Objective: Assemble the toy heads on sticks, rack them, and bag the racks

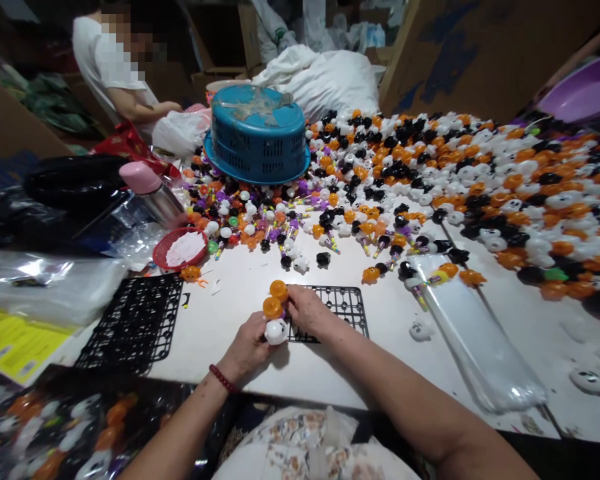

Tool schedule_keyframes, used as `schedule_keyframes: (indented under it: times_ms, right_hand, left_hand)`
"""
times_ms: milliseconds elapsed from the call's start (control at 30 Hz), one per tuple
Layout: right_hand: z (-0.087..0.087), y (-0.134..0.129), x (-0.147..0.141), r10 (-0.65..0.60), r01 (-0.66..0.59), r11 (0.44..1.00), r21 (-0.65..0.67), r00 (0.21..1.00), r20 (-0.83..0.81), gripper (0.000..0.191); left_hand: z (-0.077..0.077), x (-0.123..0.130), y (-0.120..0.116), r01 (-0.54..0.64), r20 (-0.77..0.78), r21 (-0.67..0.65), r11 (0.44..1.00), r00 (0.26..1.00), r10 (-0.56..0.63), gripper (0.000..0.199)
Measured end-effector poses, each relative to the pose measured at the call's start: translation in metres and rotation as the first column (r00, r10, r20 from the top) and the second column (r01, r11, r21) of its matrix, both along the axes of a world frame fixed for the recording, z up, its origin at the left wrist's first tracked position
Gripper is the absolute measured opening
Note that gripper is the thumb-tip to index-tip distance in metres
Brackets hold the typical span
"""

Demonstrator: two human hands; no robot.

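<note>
My left hand (pixel 250 343) is closed around small toys near the table's front edge, with a white ghost-like head (pixel 276 331) showing at its fingertips. Two orange round heads (pixel 273 307) stick up between the hands. My right hand (pixel 305 308) is closed against the same bunch from the right, its fingers by the upper orange head; a bit of purple shows there. Partly under the right hand and forearm lies a black plastic grid (pixel 347 303) on the white table (pixel 230 283).
A large pile of orange, black and white toys (pixel 430 160) covers the back and right. Also here are an upturned blue basket (pixel 260 133), red basket (pixel 200 250), pink-capped bottle (pixel 153 193), black grids (pixel 135 317), clear bags (pixel 480 340) and a person (pixel 115 73).
</note>
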State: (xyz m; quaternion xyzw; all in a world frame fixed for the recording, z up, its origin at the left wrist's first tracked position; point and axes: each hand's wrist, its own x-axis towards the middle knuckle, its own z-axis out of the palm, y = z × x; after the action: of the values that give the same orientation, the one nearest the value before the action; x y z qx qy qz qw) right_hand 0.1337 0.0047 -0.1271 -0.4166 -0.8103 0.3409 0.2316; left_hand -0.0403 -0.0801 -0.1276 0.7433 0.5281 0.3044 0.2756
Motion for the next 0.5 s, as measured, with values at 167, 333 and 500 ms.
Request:
schedule_keyframes:
  times_ms: [167,333,500]
  right_hand:
    - [0.003,0.003,0.002,0.059,-0.059,0.998,-0.02,0.998,0.0,0.013]
    - [0.017,0.036,0.037,-0.174,0.17,0.983,-0.074,0.983,-0.054,0.021]
    - [0.023,0.104,0.069,-0.522,0.498,0.853,0.157,0.823,0.226,0.026]
  left_hand:
    - [-0.003,-0.003,0.0,-0.034,-0.037,0.023,0.999,0.999,0.035,0.015]
    - [-0.005,-0.004,0.002,-0.016,-0.013,0.031,0.999,1.0,0.016,0.014]
    - [-0.005,-0.004,0.001,-0.038,0.006,-0.029,0.999,0.999,0.039,0.016]
